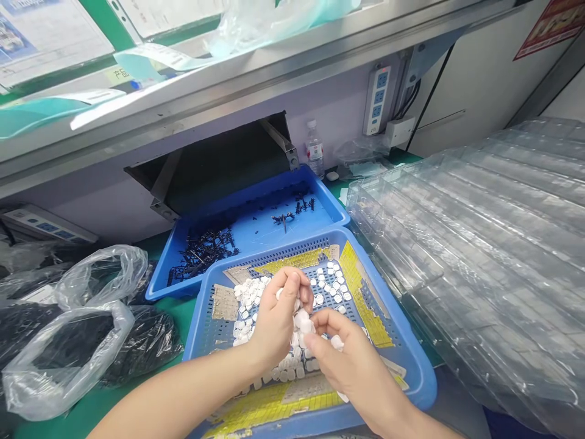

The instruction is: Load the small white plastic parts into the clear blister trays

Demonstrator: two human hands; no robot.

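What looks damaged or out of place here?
The yellow lining in the front blue basket looks ragged, with patches missing along its right wall. A small white object near the bottle, outside the basket, may be stray.

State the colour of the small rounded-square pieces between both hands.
The pieces are white, clearest in the head view.

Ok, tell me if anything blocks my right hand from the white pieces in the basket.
Nothing visible does. The right hand reaches over the blue basket, its thumb right at some white pieces. The left hand is close alongside, cupped around a few, but doesn't appear to block it.
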